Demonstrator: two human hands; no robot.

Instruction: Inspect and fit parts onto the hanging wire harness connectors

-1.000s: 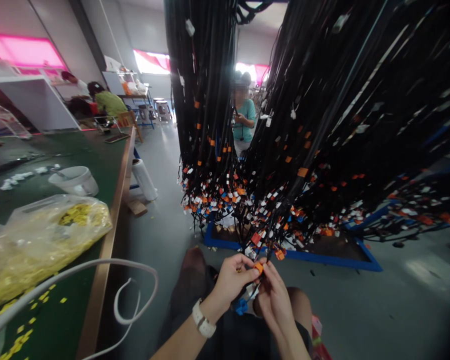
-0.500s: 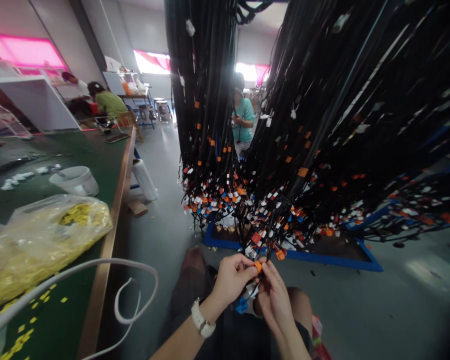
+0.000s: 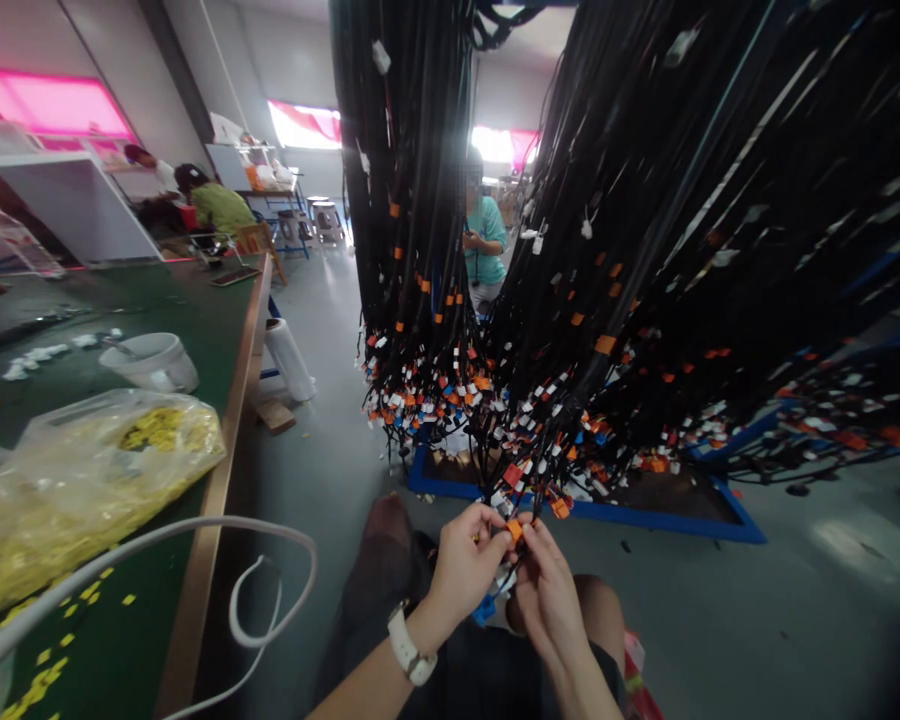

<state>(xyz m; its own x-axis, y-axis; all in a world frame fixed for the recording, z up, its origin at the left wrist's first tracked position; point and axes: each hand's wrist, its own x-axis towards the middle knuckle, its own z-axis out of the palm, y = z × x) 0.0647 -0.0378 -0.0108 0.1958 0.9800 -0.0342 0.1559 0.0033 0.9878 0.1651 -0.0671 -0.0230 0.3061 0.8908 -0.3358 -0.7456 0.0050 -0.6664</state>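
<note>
That small, blocky orange plastic connector point(image 3: 514, 531), pinched by the left hand point(image 3: 463, 562) and right hand point(image 3: 552, 588) over the dark-clothed lap point(image 3: 487, 675), is probably light and stiff, so I'd grip its sides.

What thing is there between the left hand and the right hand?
In the head view, a small orange piece lies between the left hand and the right hand.
</note>
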